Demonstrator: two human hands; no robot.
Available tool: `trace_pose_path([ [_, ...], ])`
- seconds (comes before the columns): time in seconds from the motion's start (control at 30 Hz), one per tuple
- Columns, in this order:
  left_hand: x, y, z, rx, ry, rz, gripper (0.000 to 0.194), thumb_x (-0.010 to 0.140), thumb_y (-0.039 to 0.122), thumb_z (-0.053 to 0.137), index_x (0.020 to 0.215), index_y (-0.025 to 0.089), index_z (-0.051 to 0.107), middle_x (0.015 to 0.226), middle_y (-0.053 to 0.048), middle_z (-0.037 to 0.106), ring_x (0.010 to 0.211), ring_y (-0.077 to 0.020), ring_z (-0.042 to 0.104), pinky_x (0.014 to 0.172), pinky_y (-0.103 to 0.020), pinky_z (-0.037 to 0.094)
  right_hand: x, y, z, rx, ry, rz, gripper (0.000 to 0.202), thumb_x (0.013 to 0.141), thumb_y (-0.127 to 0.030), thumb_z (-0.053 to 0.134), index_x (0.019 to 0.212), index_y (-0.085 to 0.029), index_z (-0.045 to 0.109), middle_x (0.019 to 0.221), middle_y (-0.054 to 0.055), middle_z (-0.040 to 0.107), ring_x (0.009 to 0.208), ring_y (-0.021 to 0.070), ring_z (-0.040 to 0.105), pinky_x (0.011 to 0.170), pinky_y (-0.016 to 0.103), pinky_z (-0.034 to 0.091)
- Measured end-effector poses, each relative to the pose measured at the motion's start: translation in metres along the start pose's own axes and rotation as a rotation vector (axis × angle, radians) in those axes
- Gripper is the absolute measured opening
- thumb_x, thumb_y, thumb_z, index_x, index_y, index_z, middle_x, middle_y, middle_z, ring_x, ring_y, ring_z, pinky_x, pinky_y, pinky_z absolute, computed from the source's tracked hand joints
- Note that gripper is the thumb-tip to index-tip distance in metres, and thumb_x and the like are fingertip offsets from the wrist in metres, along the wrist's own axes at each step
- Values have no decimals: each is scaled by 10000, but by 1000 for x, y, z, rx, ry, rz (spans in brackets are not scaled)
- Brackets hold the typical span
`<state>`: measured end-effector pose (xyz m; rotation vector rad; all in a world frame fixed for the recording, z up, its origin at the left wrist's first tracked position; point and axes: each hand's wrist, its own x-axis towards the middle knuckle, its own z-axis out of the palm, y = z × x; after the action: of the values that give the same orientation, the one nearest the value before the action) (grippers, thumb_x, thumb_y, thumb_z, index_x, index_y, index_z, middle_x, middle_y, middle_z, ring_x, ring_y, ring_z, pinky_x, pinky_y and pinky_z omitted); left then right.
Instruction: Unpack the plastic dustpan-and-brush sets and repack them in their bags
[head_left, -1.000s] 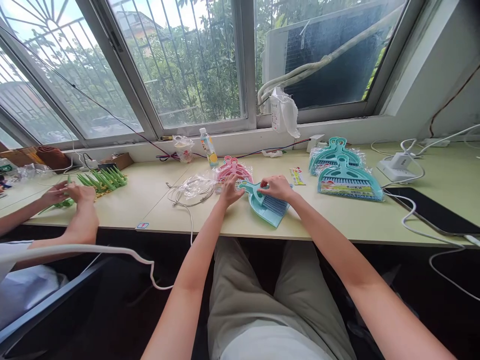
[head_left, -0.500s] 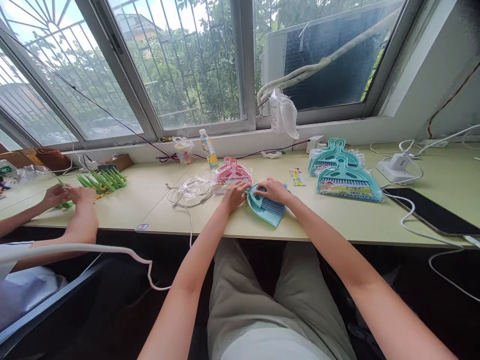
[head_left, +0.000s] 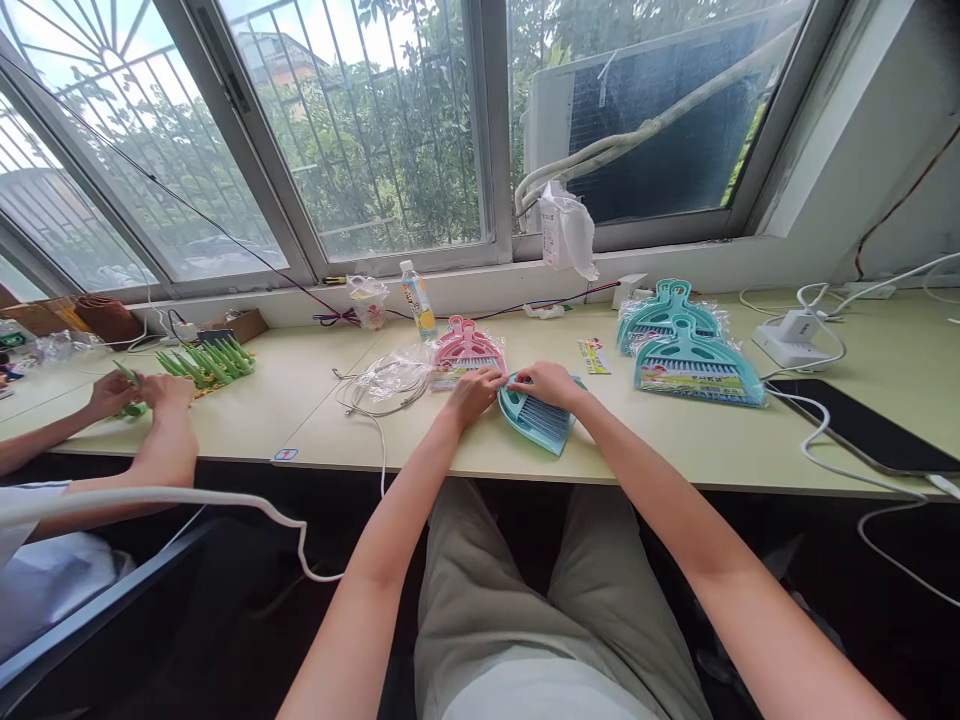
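A teal dustpan with a brush in it (head_left: 541, 422) lies on the pale table (head_left: 420, 440) in front of me, its handle end toward the left. My left hand (head_left: 478, 392) is closed at that handle end, which its fingers partly hide. My right hand (head_left: 546, 384) grips the set from above, fingers curled over its upper edge. Behind my left hand lies a pink dustpan set (head_left: 466, 347) in clear wrap. Wrapped teal sets (head_left: 699, 368) stand to the right, and a small printed card (head_left: 594, 356) lies behind my right hand.
Coiled white cable and crumpled plastic (head_left: 390, 380) lie on the left. Further back stands a bottle (head_left: 418, 300). A black phone (head_left: 870, 424), a charger (head_left: 796, 335) and cables are at the right. At the far left, another person's hands (head_left: 142, 392) handle green pieces.
Both hands and the teal set have shifted very slightly to the right. My left fingers have moved a little at the handle end.
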<state>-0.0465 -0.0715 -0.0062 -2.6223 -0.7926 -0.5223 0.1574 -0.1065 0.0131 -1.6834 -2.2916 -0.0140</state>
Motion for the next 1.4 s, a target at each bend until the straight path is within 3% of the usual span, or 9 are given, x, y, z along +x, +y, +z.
trace_pose_path([
  [0.23, 2, 6, -5, -16, -41, -14, 435, 876, 75, 561, 1284, 212, 629, 1277, -102, 668, 1173, -220, 634, 954, -355, 543, -2, -1, -5, -5, -31, 40, 482, 948, -605, 451, 848, -251, 764, 904, 58, 753, 834, 198, 657, 628, 265, 346],
  [0.67, 3, 9, 1, 54, -59, -10, 371, 911, 82, 531, 1253, 193, 620, 1292, -142, 652, 1186, -234, 641, 922, -328, 553, -1, 6, -2, 76, -29, 0, 397, 889, -605, 551, 922, -270, 761, 925, 16, 762, 860, 189, 657, 629, 255, 351],
  [0.87, 7, 10, -4, 119, -21, 12, 346, 919, 34, 466, 1206, 162, 609, 1306, -155, 624, 1248, -233, 584, 1045, -371, 464, 2, 6, 4, 107, -56, -10, 385, 911, -583, 531, 911, -271, 756, 955, 10, 762, 888, 188, 663, 655, 254, 380],
  [1.1, 7, 11, -5, 162, -119, 5, 337, 919, 19, 409, 1171, 140, 599, 1089, -132, 674, 1062, -226, 649, 867, -314, 506, 3, 3, 9, 89, -36, 8, 375, 931, -559, 512, 936, -267, 747, 995, 19, 762, 933, 198, 671, 675, 253, 398],
  [1.23, 5, 12, -5, 153, -153, 0, 354, 910, 1, 400, 1156, 138, 614, 1128, -137, 668, 1096, -224, 644, 785, -278, 518, 4, 6, 9, 99, -40, 23, 372, 925, -560, 518, 943, -268, 747, 1012, 21, 760, 950, 206, 671, 691, 259, 413],
  [1.4, 5, 13, -5, 140, -166, -1, 393, 888, -12, 464, 1217, 140, 617, 1289, -166, 637, 1193, -239, 627, 844, -287, 545, 5, 10, 10, 117, -52, 1, 340, 927, -530, 531, 979, -271, 745, 1049, 20, 755, 982, 207, 669, 722, 263, 431],
])
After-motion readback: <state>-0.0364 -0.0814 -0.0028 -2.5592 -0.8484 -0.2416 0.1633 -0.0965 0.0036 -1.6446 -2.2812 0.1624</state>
